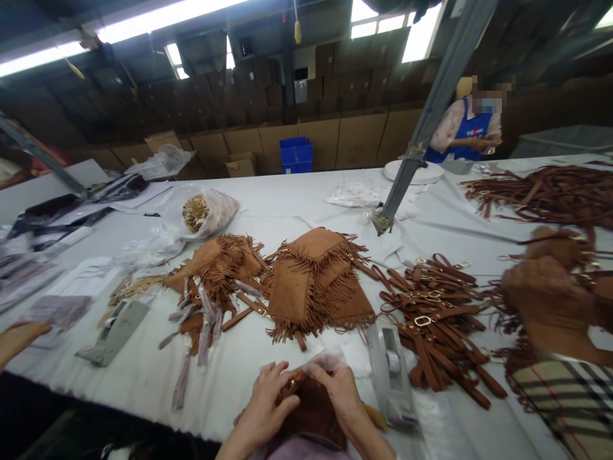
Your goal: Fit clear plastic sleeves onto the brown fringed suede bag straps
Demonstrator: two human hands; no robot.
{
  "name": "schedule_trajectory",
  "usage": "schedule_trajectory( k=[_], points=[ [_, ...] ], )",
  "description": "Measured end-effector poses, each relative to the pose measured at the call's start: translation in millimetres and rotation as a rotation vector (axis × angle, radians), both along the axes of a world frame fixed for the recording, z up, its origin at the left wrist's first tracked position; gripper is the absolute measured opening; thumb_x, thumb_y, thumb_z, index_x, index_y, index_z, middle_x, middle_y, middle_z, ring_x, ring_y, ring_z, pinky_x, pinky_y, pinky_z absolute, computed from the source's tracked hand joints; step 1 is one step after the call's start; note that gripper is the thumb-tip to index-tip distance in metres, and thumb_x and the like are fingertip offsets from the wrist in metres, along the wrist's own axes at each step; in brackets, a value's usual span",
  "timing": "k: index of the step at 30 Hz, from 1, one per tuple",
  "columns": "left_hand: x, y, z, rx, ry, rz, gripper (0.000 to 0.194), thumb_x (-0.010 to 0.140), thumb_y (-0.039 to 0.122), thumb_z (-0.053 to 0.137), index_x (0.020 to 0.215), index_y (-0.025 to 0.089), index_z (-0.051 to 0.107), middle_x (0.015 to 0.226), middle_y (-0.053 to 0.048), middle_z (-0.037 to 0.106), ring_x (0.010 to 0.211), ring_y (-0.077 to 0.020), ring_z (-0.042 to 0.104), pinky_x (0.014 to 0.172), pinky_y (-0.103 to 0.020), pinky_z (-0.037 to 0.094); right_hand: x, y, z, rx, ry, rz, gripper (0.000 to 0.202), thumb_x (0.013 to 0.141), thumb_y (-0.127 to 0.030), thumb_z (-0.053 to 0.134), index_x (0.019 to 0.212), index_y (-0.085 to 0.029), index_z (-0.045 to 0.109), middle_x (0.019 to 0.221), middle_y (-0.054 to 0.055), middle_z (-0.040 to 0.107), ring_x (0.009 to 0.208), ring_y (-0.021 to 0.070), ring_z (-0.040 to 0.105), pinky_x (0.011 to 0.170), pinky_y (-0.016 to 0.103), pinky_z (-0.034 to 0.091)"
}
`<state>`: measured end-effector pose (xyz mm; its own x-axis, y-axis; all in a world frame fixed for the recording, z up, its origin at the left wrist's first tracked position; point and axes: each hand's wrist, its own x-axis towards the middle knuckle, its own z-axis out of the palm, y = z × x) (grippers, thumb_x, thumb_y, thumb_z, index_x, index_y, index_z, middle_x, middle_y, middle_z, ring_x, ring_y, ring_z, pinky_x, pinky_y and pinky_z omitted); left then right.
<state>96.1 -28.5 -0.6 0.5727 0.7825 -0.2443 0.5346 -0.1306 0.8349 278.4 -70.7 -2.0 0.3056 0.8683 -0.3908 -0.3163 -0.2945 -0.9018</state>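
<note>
One brown piece (315, 409), partly unseen

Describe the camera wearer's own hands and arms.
The left hand and right hand are bare, without gloves; no ring or watch shows. Slim fingers lead back to forearms with no sleeves in view. Pale mauve fabric, probably clothing, shows between them.

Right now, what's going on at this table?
The left hand is on a brown piece at the near edge; the right hand pinches thin plastic at its top. Beyond lie fringed pieces, with straps to the right, past a tape dispenser. At far right, a co-worker's blurred hand is among more brown pieces. Across from them, someone in a blue apron is also handling something small.
</note>
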Motion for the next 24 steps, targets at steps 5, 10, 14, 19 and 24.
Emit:
schedule_trajectory(
  k=[5, 10, 14, 19, 24],
  points=[
    [-1, -5, 10.1, -0.093, -0.134, -0.16, 0.046, 0.086, 0.043, 0.052, 0.13, 0.027, 0.051, 0.134, -0.01, 0.054, 0.123, -0.0277, 0.048, 0.106, -0.041, 0.034, 9, 3, 6.1, 0.053, 0.077, -0.002, 0.038, 0.06, -0.05, 0.076, 0.069, -0.015, 0.064, 0.058, -0.001, 0.061, 0.055, 0.0138, 0.053, 0.056, 0.026, 0.043],
    [18, -15, 7.7, -0.038, -0.134, 0.011, 0.03, 0.09, 0.038, 0.044, 0.099, 0.019, 0.065, 0.084, -0.006, 0.067, 0.077, -0.0207, 0.058, 0.074, -0.03, 0.043, 10, 5, 9.7, 0.001, 0.135, 0.005, 0.042, 0.06, -0.054, 0.075, 0.07, -0.015, 0.063, 0.057, 0.002, 0.063, 0.054, 0.0171, 0.057, 0.054, 0.028, 0.045],
    [26, -18, 7.9, -0.024, -0.181, 0.08, 0.026, 0.09, 0.035, 0.043, 0.09, 0.018, 0.063, 0.07, -0.002, 0.06, 0.064, -0.0159, 0.051, 0.064, -0.026, 0.038, 2, 0, 8.7, -0.03, 0.165, 0.056, 0.047, 0.053, -0.052, 0.08, 0.078, -0.015, 0.065, 0.069, 0.005, 0.07, 0.063, 0.0206, 0.063, 0.061, 0.031, 0.05],
    [28, -17, 11.4, -0.073, -0.214, 0.131, 0.025, 0.089, 0.036, 0.045, 0.083, 0.017, 0.06, 0.066, 0.0, 0.055, 0.061, -0.0139, 0.046, 0.06, -0.024, 0.035, -5, -10, 1.4, -0.007, 0.06, 0.081, 0.046, 0.058, -0.044, 0.078, 0.092, -0.016, 0.068, 0.083, 0.007, 0.073, 0.08, 0.0237, 0.066, 0.077, 0.035, 0.052],
    [29, -13, 13.2, -0.115, -0.22, 0.14, 0.022, 0.088, 0.036, 0.049, 0.081, 0.017, 0.058, 0.064, 0.002, 0.052, 0.059, -0.0125, 0.042, 0.058, -0.023, 0.034, -6, -13, -3.1, -0.002, -0.186, 0.13, 0.039, 0.062, -0.048, 0.074, 0.086, -0.018, 0.072, 0.082, 0.006, 0.073, 0.082, 0.0248, 0.065, 0.078, 0.035, 0.052]
  ],
)
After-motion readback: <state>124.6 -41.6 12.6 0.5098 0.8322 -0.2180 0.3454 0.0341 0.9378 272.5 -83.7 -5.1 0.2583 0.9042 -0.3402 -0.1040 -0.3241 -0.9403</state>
